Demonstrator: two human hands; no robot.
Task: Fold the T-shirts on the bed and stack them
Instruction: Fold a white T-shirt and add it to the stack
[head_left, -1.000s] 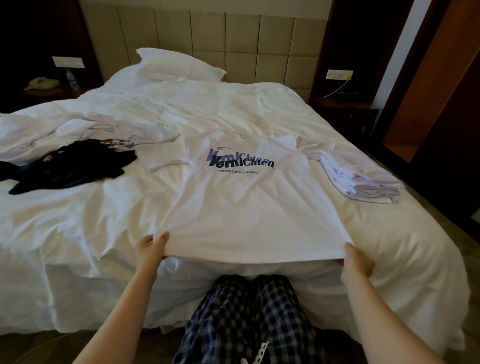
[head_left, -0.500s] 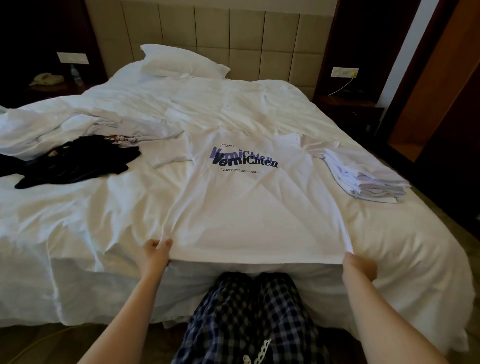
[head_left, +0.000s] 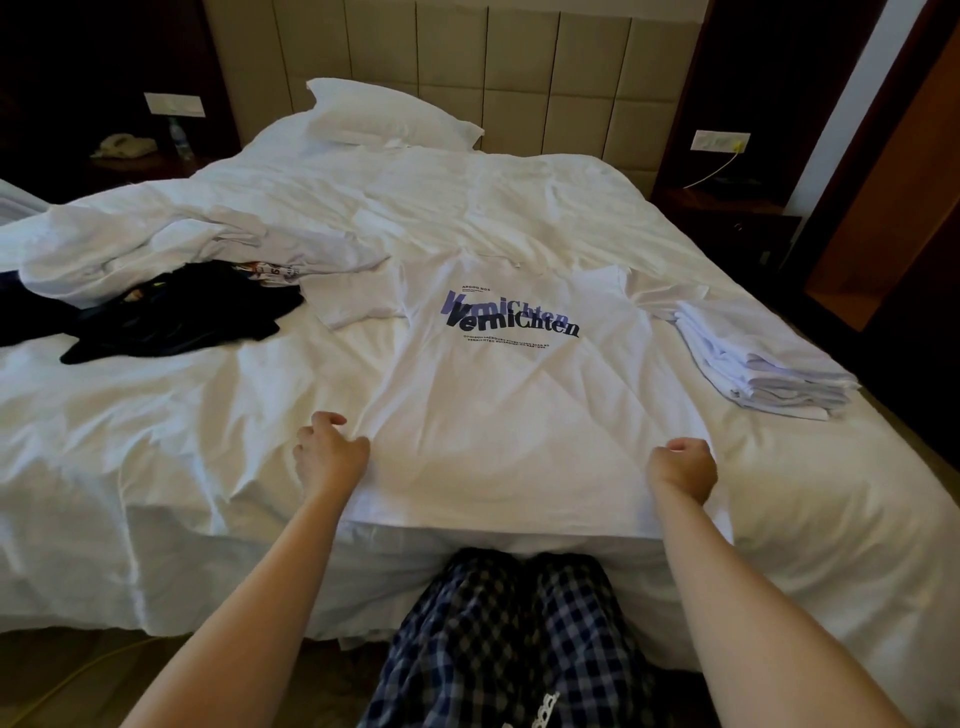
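Head view. Shows the printed T-shirt (head_left: 509, 415) spread flat, print up, on the bed (head_left: 156, 441). Spans the gap between both grips, hem nearer than them, collar farther. Pinches the shirt's left side edge with the left hand (head_left: 330, 457), fingers curled on cloth. Clamps the right side edge with the right hand (head_left: 683, 467), fist closed on fabric. Places the folded stack (head_left: 763, 374) beyond and outside the right grip, and the crumpled white heap (head_left: 234, 244) and dark garment (head_left: 176, 317) beyond and outside the left grip.

Judged step: starting the lengthwise fold. Next: lift each edge, carry inward to the centre line between grips, and hold even tension against wrinkles.
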